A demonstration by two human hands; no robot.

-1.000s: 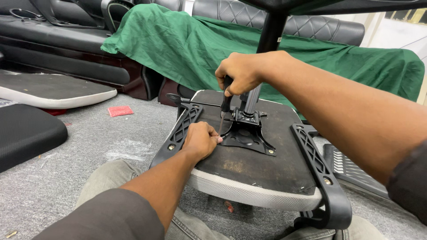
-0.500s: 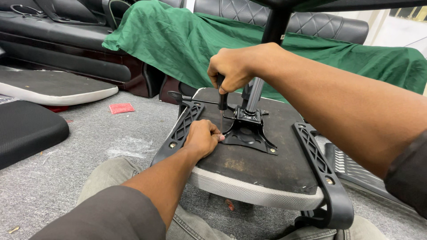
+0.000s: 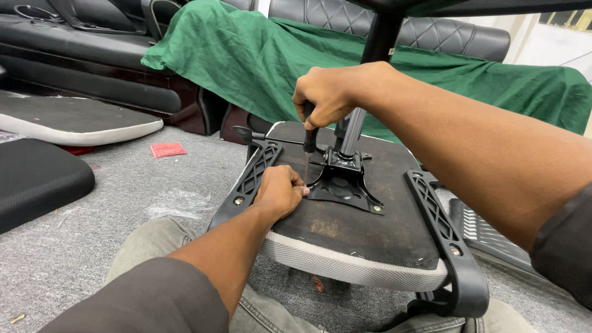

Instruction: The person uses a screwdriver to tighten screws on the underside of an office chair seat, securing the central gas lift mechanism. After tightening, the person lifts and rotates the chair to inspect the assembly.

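Gripping slim steel screwdriver [image 3: 308, 154] over dusty seat underside [image 3: 364, 237].

The right hand [image 3: 330, 92] is raised, knuckles up, fingers curled into a tight fist around a thin upright handle, with the forearm running back to the right edge of the view in a dark sleeve. The left hand [image 3: 280, 192] sits lower, palm down, fingers bunched and the fingertips [image 3: 302, 191] pinched together directly below the right fist. Its forearm stretches up from the lower left, sleeve at the elbow.
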